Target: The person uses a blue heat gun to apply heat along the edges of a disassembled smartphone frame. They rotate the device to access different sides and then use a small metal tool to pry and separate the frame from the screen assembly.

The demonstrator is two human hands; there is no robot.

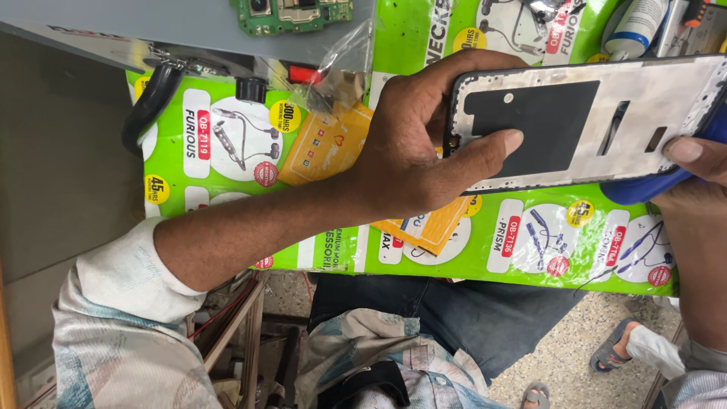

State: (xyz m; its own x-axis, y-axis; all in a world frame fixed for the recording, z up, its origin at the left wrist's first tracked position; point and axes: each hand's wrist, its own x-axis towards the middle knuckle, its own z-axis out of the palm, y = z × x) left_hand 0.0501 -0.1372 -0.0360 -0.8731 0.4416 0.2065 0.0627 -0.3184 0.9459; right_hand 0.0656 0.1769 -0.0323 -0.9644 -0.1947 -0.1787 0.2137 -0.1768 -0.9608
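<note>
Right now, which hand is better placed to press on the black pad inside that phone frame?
Left. The left hand wraps the phone frame's end, its thumb already lying on the black pad. The right hand only pinches the far edge, apart from the pad.

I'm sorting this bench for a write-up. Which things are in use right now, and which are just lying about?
In hand:
left hand
right hand
dark-edged phone frame with silvery back and black panel

Lying about:
green circuit board
orange flat packet
black looped cable
white blue-banded bottle
green printed poster sheet
</note>
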